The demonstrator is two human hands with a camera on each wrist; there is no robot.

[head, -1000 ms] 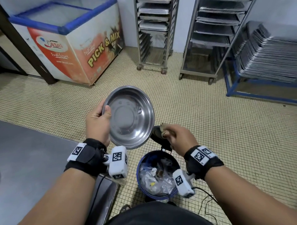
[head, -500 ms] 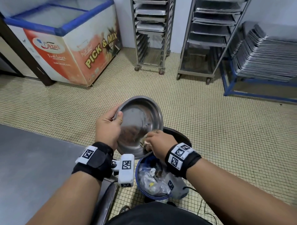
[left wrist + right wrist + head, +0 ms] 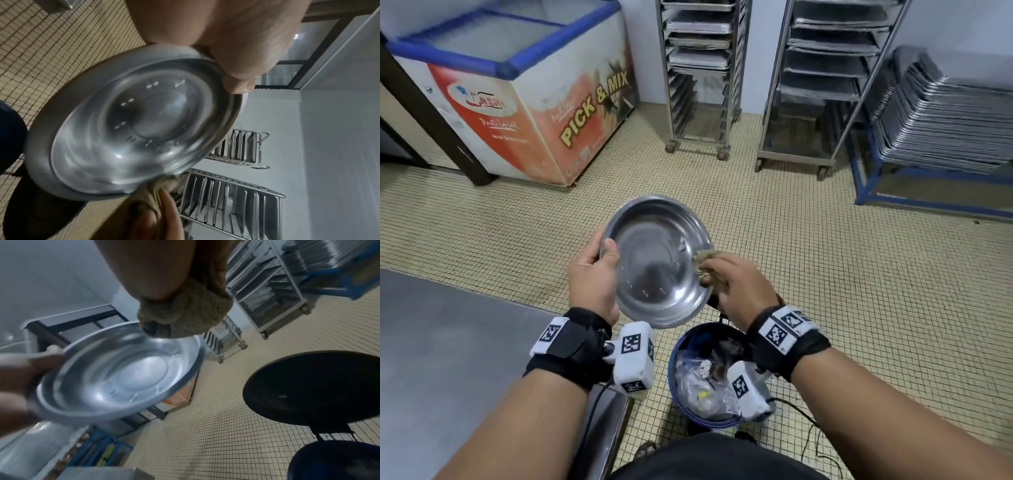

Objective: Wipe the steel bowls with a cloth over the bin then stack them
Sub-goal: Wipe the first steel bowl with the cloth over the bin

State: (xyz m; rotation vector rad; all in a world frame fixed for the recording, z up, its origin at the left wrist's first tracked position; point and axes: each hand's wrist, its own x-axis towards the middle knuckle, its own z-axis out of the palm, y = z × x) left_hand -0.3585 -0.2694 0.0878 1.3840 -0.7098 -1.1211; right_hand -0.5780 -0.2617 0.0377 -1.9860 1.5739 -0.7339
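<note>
You are in the middle of wiping one bowl (image 3: 659,262), and no stack of finished bowls shows in any view, so I judge most of the task is left. Your left hand (image 3: 592,277) holds the bowl tilted toward you above the floor, just beyond the open blue bin (image 3: 678,356), with the thumb hooked over the near rim and the other fingers behind it, out of sight. Your right hand (image 3: 736,284) has its fingers curled around a bunched tan cloth (image 3: 703,257), pressing it at the bowl's right rim. The inside looks shiny, though blurred in the wrist views, so I cannot tell whether it is clean. Stacking is not yet begun.
</note>
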